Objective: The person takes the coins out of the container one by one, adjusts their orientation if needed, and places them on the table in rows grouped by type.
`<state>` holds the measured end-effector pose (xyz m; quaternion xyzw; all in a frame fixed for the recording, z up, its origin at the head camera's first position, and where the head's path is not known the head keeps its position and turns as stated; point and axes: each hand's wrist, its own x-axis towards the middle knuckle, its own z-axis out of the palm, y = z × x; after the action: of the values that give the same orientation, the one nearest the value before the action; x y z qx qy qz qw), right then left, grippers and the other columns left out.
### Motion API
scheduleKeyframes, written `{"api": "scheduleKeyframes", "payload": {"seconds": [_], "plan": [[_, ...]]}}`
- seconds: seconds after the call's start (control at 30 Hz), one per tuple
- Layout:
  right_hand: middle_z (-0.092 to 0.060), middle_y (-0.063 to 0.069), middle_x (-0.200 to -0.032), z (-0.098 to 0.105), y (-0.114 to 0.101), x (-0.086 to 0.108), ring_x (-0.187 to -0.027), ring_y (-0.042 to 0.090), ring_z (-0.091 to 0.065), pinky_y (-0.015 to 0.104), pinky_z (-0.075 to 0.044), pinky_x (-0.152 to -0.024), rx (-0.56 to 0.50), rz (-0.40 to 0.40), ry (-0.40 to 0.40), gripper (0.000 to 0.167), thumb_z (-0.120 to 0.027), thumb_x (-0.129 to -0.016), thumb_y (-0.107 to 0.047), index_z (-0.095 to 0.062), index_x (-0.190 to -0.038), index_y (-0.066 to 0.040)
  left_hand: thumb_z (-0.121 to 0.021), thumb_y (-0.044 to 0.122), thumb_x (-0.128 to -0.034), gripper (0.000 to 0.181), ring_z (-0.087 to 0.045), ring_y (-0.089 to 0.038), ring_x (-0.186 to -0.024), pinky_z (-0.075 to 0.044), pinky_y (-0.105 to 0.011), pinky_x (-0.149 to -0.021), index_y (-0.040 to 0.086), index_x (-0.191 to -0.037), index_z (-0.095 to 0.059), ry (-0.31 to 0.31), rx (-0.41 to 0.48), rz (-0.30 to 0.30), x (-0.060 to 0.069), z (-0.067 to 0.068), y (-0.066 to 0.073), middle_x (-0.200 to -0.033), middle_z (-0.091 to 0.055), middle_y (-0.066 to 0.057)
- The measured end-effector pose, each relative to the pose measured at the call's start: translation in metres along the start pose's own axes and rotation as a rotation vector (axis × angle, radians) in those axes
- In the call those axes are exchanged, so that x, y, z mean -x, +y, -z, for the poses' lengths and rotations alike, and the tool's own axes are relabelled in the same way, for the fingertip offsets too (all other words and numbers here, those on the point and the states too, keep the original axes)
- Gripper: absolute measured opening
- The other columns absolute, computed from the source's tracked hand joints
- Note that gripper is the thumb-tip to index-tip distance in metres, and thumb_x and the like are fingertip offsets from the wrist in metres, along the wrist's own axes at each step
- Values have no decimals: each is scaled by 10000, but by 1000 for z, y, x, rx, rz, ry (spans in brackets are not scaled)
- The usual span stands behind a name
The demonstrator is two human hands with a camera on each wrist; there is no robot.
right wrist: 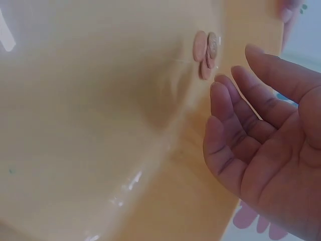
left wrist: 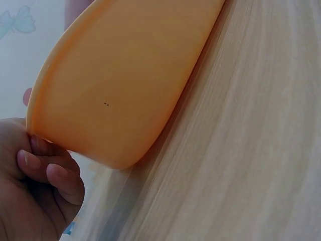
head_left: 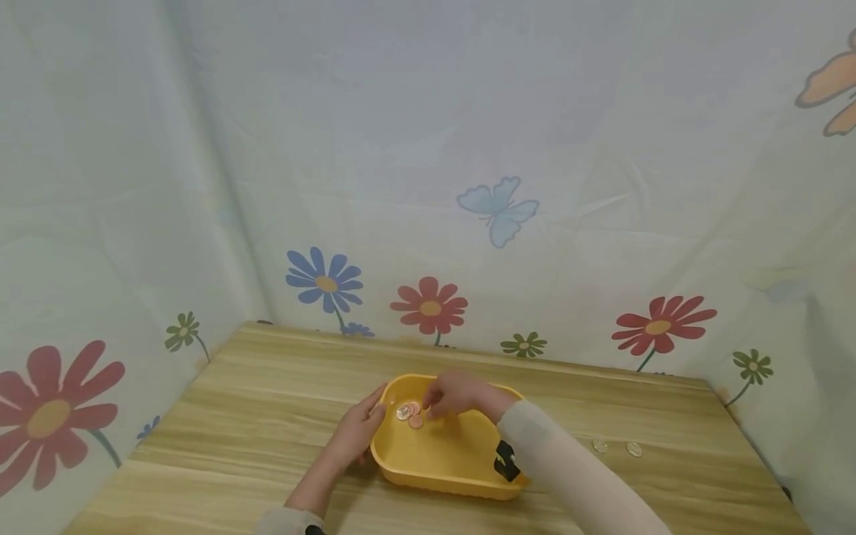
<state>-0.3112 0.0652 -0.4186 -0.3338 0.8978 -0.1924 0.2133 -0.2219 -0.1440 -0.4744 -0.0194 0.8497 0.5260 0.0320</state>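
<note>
The coins point(head_left: 415, 421) lie clustered inside the yellow tray point(head_left: 461, 449), near its left end. The left hand point(head_left: 354, 435) grips the tray's left rim; the right hand point(head_left: 455, 394), fingers loosely bent and holding nothing, is near the coins. Coins are probably light, rigid and slippery: pinch by the edges. The tray appears light and fairly stiff: hold by the rim.

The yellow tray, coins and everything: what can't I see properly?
Yellow tray: right side partly hidden behind right sleeve, head view.
Copper coin: partly covered by a silver coin, right wrist view.
Coins beside the tray: markings too small, head view.
Orange butterfly: cut off by right edge, head view.
</note>
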Motion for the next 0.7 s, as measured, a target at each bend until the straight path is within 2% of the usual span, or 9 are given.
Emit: {"api": "scheduleKeyframes", "payload": {"seconds": [0.07,0.2,0.3,0.43,0.7], "plan": [[-760,71,-979,-3,1,-1,-744,71,-568,205,-504,-688,7,20,6,172,-747,-901,-133,-773,-1043,-40,-446,228,-1075,539,-367,-94,-393,-376,-216,-365,115,-1595,-359,-3,0,2,0,0,1,-587,-568,-71],[-749,106,-987,-9,1,-3,-722,81,-576,192,-508,-655,-62,19,3,174,-750,-903,-112,-757,-1036,0,-439,226,-1078,536,-367,-92,-388,-375,-214,-361,96,-1592,-361,-3,-7,-10,1,0,2,-609,-595,-89],[-737,92,-979,-14,-1,-4,-727,82,-567,193,-502,-650,-99,0,2,199,-756,-921,-170,-754,-1027,-2,-443,223,-1077,534,-370,-94,-384,-380,-219,-356,86,-1588,-366,0,-12,-14,2,0,2,-635,-627,-110],[-747,98,-915,-19,-4,-4,-705,75,-535,196,-468,-639,-75,23,19,221,-757,-928,-211,-765,-983,2,-456,223,-1073,532,-376,-104,-385,-385,-233,-355,94,-1584,-379,5,-9,-12,2,0,1,-705,-677,-133],[-759,103,-939,-26,-5,-10,-740,76,-534,196,-495,-694,-56,62,62,158,-767,-904,-119,-776,-989,13,-454,233,-1072,537,-386,-97,-383,-398,-240,-357,90,-1584,-375,-7,-5,-15,2,2,2,-760,-696,-169]]}}
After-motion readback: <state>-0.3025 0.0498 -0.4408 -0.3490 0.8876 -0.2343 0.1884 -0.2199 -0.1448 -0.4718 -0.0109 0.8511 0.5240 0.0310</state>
